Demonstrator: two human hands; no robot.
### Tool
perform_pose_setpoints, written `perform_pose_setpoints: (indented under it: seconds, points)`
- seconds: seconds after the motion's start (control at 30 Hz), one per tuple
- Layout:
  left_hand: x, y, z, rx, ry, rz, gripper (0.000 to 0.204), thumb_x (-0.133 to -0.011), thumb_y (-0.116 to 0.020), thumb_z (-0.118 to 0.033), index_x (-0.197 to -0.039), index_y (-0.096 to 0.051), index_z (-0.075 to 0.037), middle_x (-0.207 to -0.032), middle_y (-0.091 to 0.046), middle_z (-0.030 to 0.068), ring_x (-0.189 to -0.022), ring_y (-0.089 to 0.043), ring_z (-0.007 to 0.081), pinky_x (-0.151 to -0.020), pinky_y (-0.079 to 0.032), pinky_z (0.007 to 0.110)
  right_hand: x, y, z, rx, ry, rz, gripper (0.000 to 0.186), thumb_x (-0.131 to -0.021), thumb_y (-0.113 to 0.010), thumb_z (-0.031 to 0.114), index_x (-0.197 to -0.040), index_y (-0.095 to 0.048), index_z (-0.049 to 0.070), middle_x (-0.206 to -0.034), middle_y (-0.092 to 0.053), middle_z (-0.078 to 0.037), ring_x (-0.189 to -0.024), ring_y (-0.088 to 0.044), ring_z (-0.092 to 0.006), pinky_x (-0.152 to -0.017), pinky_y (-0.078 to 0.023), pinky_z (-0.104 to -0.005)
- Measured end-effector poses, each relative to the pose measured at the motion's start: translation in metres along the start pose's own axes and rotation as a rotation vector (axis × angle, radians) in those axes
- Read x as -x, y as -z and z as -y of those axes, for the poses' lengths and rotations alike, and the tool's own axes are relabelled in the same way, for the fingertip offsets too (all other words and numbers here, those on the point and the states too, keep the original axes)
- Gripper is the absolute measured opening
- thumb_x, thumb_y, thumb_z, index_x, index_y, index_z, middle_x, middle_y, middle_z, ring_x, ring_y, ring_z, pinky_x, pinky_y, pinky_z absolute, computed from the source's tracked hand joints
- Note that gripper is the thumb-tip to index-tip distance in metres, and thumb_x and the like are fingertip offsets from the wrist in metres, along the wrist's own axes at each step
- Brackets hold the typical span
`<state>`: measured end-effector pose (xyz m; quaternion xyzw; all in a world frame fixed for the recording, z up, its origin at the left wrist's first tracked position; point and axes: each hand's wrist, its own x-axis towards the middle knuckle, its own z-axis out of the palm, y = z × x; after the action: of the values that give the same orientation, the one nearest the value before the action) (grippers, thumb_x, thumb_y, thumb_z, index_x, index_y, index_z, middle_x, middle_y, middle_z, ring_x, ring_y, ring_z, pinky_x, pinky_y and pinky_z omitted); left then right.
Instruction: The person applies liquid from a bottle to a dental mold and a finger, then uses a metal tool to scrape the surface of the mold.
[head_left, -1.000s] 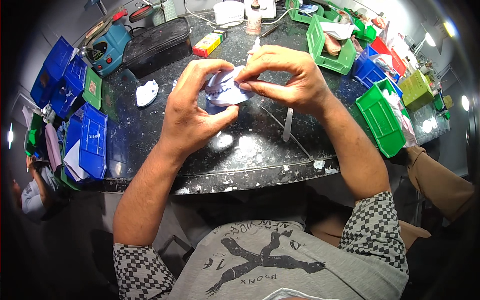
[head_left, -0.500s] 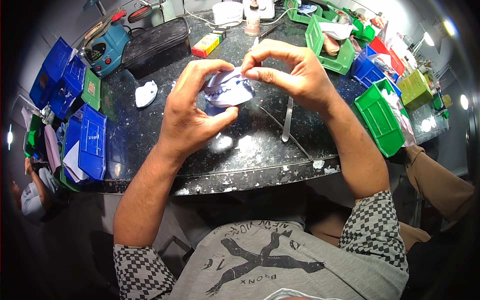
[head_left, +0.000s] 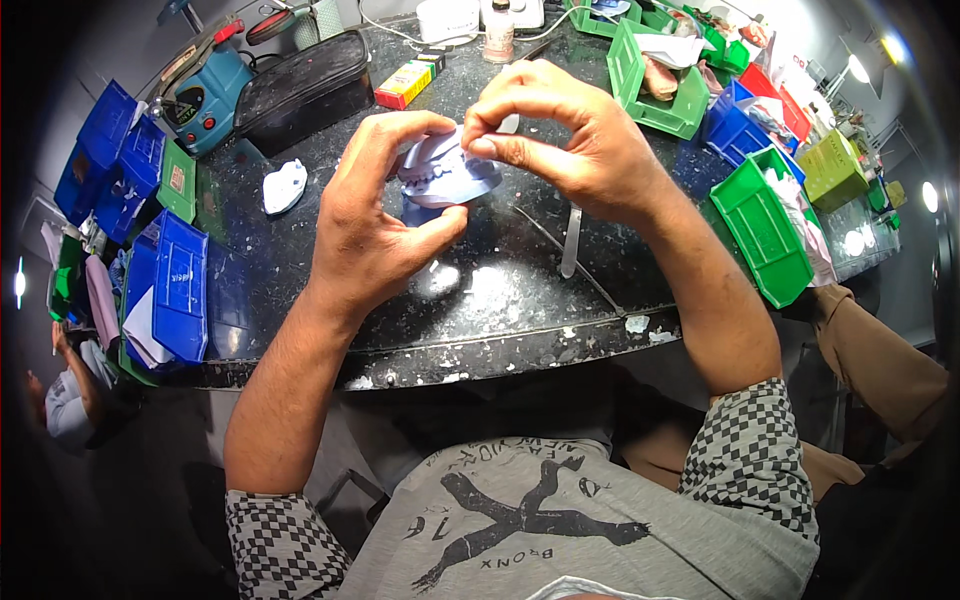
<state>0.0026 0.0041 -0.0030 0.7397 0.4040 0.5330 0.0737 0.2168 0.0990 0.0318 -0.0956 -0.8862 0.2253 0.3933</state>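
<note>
My left hand (head_left: 365,220) is closed around a pale plaster dental model (head_left: 440,183), fingers over its top and thumb below, holding it above the dark worktable. A row of teeth shows along its side. The fingertips of my right hand (head_left: 590,150) are pinched together at the model's upper right edge. Whatever lies between them is hidden. On the table below my right hand lies a flat metal spatula (head_left: 571,245), partly covered by the hand. A thin rod (head_left: 575,262) lies slantwise beside it. Left of my left hand rests a white plaster piece (head_left: 285,187).
A black case (head_left: 303,95), a blue machine (head_left: 205,110) and a yellow-red box (head_left: 408,82) stand at the back left. A bottle (head_left: 498,38) stands behind my hands. Blue bins (head_left: 180,290) line the left, green bins (head_left: 762,230) the right. Another person's leg (head_left: 870,360) is at right.
Both hands and the model have shifted slightly left and up in the picture, much as the table things have. My right fingertips remain at the model's upper right edge.
</note>
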Motion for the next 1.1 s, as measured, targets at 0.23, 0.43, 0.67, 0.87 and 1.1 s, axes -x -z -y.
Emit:
perform_pose_setpoints:
  seconds: [0.23, 0.43, 0.67, 0.87, 1.1]
  points:
    - [0.000, 0.000, -0.003, -0.049, -0.007, -0.012, 0.058, -0.070, -0.081, -0.001, -0.124, -0.062, -0.004, -0.114, -0.065, 0.0112, -0.102, -0.067, 0.0244, -0.090, -0.055, 0.035, 0.001, -0.005, 0.001, -0.058, -0.065, -0.042, 0.015, -0.095, -0.076, 0.015, -0.105, -0.074, 0.004, -0.103, -0.072, -0.008, -0.098, -0.070, -0.0210, -0.090, -0.054, -0.0348]
    - [0.000, 0.002, -0.003, -0.167, -0.028, -0.002, 0.059, -0.069, -0.079, 0.001, -0.125, -0.062, -0.004, -0.121, -0.063, 0.0092, -0.115, -0.065, 0.0210, -0.095, -0.055, 0.034, 0.003, -0.006, -0.003, -0.333, -0.280, -0.125, 0.016, -0.101, -0.070, 0.013, -0.111, -0.070, 0.001, -0.106, -0.073, -0.008, -0.103, -0.070, -0.0161, -0.096, -0.054, -0.0328]
    - [-0.002, 0.005, -0.006, -0.262, -0.047, -0.034, 0.058, -0.068, -0.079, -0.001, -0.123, -0.063, -0.004, -0.118, -0.063, 0.0102, -0.113, -0.063, 0.0241, -0.098, -0.051, 0.036, 0.001, 0.005, -0.001, -0.604, -0.324, -0.038, 0.018, -0.103, -0.068, 0.013, -0.115, -0.071, -0.001, -0.105, -0.073, -0.006, -0.097, -0.068, -0.0109, -0.092, -0.054, -0.0284]
    - [-0.003, 0.006, -0.009, -0.375, -0.124, -0.070, 0.060, -0.065, -0.080, -0.002, -0.122, -0.063, -0.004, -0.119, -0.064, 0.0117, -0.114, -0.061, 0.0289, -0.102, -0.049, 0.040, 0.002, 0.006, 0.000, -0.602, -0.368, 0.087, 0.019, -0.103, -0.067, 0.015, -0.110, -0.076, 0.000, -0.099, -0.074, -0.003, -0.088, -0.063, -0.0089, -0.084, -0.052, -0.0257]
    - [-0.002, 0.006, -0.007, -0.349, -0.120, -0.072, 0.061, -0.065, -0.080, 0.000, -0.123, -0.062, -0.003, -0.120, -0.063, 0.0123, -0.116, -0.061, 0.0287, -0.103, -0.049, 0.039, 0.002, 0.005, 0.002, -0.538, -0.355, 0.079, 0.019, -0.103, -0.068, 0.014, -0.111, -0.078, 0.001, -0.102, -0.076, -0.002, -0.091, -0.065, -0.0081, -0.086, -0.052, -0.0249]
